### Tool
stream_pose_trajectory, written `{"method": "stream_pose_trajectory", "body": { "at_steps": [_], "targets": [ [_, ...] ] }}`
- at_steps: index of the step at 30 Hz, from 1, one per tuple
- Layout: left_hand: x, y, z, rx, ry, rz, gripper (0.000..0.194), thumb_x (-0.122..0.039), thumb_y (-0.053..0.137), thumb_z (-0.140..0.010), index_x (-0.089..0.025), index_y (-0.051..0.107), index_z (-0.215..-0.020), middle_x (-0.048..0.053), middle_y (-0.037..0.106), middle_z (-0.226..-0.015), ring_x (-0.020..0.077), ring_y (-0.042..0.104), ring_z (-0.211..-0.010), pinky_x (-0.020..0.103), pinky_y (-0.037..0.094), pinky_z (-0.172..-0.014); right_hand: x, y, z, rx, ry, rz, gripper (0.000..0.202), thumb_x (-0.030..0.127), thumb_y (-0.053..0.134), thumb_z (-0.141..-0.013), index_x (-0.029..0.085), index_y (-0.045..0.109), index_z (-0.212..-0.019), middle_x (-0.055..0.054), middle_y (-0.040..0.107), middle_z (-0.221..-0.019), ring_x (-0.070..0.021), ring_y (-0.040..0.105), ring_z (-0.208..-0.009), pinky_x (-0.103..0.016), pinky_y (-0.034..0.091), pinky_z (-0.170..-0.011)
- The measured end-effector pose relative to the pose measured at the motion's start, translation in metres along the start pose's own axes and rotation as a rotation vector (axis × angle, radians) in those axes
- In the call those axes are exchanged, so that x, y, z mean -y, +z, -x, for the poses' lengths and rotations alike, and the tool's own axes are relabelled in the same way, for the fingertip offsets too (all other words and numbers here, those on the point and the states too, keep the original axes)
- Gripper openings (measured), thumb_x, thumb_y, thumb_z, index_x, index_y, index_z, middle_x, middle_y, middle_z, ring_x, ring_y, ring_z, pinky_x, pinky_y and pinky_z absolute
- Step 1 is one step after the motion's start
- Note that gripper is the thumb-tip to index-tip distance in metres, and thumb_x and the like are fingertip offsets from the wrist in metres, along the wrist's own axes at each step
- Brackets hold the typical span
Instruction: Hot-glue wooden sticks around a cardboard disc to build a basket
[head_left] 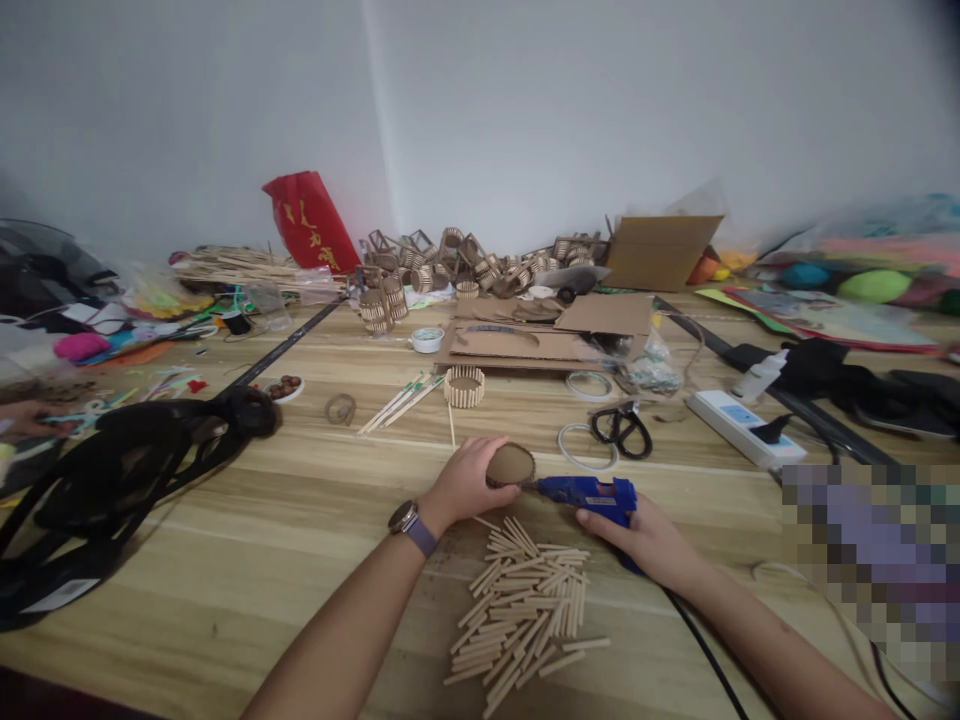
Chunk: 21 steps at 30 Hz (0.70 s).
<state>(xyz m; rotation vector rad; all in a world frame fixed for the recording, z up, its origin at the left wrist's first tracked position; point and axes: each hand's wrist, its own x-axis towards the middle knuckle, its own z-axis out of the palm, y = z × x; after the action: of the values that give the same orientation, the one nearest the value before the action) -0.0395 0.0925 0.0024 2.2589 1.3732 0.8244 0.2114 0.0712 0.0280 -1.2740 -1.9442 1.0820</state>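
My left hand (477, 478) is closed around a round, shallow cardboard cup (511, 466), its open side tilted toward me. In my right hand (637, 535) is a blue glue gun (589, 493), and its nozzle points left at the cup's rim; whether the tip touches cannot be made out. Just below both hands lies a heap of short wooden sticks (525, 610). Beyond the left hand stands a small ring-shaped basket (465, 387) walled with upright sticks. Longer thin sticks (401, 402) lie to its left.
Black-handled scissors (622, 430) and tape rings (587, 447) lie beyond the glue gun. A power strip (746, 428) is at right. Cardboard sheets (525, 345) and many small stick baskets (480, 262) fill the back. A black strapped object (112, 480) and another person's hand (30, 420) are at left.
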Motion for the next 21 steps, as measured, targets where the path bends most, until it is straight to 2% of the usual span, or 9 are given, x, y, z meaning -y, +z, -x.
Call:
{"method": "stream_pose_trajectory", "body": {
  "at_steps": [6, 11, 21],
  "targets": [
    [-0.0003, -0.0003, 0.0004, 0.001, 0.005, -0.002, 0.066, -0.035, 0.071, -0.072, -0.017, 0.047, -0.131, 0.012, 0.056, -0.129, 0.0287, 0.049, -0.119, 0.044, 0.039, -0.104, 0.0011, -0.0001, -0.0005, 0.022, 0.006, 0.008, 0.053, 0.065, 0.061, -0.070, 0.020, 0.073, -0.097, -0.008, 0.076, -0.098, -0.0300, 0.068, -0.092, -0.043, 0.052, -0.088],
    [-0.0009, -0.0009, 0.0004, 0.003, 0.005, -0.002, 0.066, -0.034, 0.070, -0.072, -0.020, 0.047, -0.131, 0.010, 0.056, -0.128, 0.0283, 0.049, -0.119, 0.044, 0.039, -0.104, 0.0021, -0.0004, -0.0001, 0.022, 0.009, 0.020, 0.055, 0.065, 0.061, -0.070, 0.019, 0.073, -0.097, -0.009, 0.076, -0.098, -0.0300, 0.068, -0.092, -0.043, 0.053, -0.088],
    [0.0009, 0.0005, 0.0005, -0.005, 0.016, -0.007, 0.064, -0.036, 0.070, -0.072, -0.019, 0.048, -0.130, 0.010, 0.057, -0.128, 0.0283, 0.049, -0.119, 0.043, 0.039, -0.104, 0.0030, 0.0004, -0.0005, 0.000, 0.002, 0.008, 0.050, 0.063, 0.063, -0.069, 0.020, 0.073, -0.094, -0.007, 0.076, -0.095, -0.0297, 0.068, -0.089, -0.043, 0.053, -0.087]
  ]
}}
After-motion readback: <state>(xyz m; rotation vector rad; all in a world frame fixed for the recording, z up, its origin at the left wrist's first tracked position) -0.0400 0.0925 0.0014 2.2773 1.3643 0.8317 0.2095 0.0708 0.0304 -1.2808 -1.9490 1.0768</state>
